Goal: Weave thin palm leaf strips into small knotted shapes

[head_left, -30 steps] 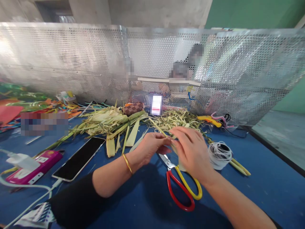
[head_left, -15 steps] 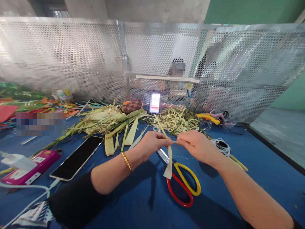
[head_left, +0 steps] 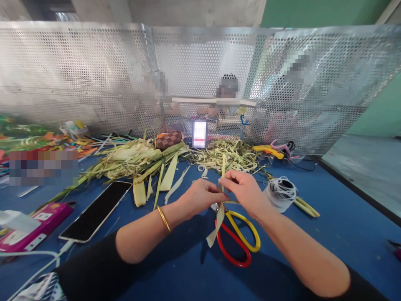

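My left hand point(head_left: 200, 197) and my right hand point(head_left: 243, 193) meet over the blue table point(head_left: 328, 234), both pinching a pale yellow-green leaf strip point(head_left: 219, 217). One end of the strip stands up above my fingers; the other hangs down toward the table. A gold bangle sits on my left wrist. Right under my hands lie scissors point(head_left: 236, 236) with one red and one yellow handle loop.
A coil of white cord point(head_left: 280, 191) lies right of my hands, a dark phone point(head_left: 95, 211) and a pink device point(head_left: 34, 225) to the left. Leaf piles point(head_left: 138, 156) and shredded strips point(head_left: 232, 154) stretch along a perforated metal screen point(head_left: 94, 79); people sit behind it.
My right hand first covered the strip, then drew aside to the right, and has now come back against my left hand. The strip has turned more upright. The view has shifted slightly.
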A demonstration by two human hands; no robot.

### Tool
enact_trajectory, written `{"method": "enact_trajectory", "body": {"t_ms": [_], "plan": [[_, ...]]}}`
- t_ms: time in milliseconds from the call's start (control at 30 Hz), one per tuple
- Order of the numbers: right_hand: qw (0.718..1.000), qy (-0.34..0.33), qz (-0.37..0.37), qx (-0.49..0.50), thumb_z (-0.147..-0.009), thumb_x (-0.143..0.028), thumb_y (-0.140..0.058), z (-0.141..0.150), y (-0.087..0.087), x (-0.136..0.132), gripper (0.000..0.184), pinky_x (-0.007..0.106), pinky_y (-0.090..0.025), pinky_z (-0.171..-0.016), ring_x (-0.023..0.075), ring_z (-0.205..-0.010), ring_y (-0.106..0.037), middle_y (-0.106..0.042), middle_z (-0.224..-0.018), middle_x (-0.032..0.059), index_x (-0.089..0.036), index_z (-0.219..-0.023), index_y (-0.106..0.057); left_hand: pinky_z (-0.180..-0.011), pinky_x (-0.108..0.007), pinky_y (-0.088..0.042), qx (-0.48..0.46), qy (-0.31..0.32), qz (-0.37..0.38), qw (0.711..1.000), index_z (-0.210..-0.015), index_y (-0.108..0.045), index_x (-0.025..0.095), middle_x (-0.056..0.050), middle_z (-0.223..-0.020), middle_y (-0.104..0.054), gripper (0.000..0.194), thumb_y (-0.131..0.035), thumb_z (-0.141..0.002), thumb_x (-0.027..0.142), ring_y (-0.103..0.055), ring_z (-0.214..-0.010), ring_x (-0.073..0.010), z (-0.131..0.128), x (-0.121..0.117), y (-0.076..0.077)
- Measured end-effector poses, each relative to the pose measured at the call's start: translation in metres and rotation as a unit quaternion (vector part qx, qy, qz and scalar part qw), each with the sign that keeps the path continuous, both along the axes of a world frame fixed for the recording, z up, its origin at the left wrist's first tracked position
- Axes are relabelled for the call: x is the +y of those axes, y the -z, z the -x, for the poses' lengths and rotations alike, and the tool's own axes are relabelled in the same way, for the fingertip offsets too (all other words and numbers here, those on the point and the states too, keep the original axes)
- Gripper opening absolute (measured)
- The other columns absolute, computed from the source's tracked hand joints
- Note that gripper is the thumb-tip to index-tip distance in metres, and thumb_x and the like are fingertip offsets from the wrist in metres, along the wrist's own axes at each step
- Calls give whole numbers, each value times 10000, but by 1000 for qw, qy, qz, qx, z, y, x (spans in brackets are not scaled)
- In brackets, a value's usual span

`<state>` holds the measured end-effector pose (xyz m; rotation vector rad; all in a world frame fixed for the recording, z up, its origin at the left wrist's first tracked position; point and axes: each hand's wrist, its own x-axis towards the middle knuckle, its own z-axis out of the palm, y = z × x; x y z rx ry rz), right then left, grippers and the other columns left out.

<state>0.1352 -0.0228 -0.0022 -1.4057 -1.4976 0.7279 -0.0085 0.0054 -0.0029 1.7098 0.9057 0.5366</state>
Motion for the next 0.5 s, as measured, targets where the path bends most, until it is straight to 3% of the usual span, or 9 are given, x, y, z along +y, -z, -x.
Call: {"method": "enact_trajectory", "body": {"t_ms": [200,267,367,433,500], "plan": [[997,64,-48,4,-786,-363,-539,-2,7,3,238,271,-376,-582,150,-580,-477,-509,-564,-19,-196,-617,-543,-450,-224,-238,-19,-1,30,999,-540,-678,160,21,-477,-530,198,-626,-668,302,-324,-450,-74,-1,-1,-4],[986,94,-118,-67,-828,-336,-498,-7,0,0,205,291,-404,-649,176,-674,-536,-590,-678,20,-191,-711,-583,-442,-225,-236,-49,-38,67,996,-586,-684,145,-9,-565,-604,244,-648,-672,371,-330,-444,-64,-1,1,-5],[942,124,-241,-198,-879,-351,-462,-12,-13,-9,236,293,-398,-678,181,-728,-554,-617,-770,48,-196,-746,-580,-426,-217,-209,-108,-103,108,983,-670,-677,125,-37,-660,-638,360,-632,-700,482,-325,-431,-45,1,8,-9],[941,80,-205,-256,-879,-413,-477,-10,-15,-14,291,269,-374,-597,159,-637,-539,-601,-694,24,-205,-694,-562,-419,-212,-192,-136,-129,117,975,-672,-652,125,-17,-625,-604,402,-648,-680,528,-328,-428,-40,4,11,-11],[953,28,-112,-281,-853,-473,-508,-4,-11,-16,320,253,-335,-520,145,-555,-514,-584,-620,-1,-210,-675,-549,-413,-207,-187,-147,-132,115,974,-626,-617,135,25,-538,-527,392,-711,-619,516,-328,-427,-41,5,13,-12]]}}
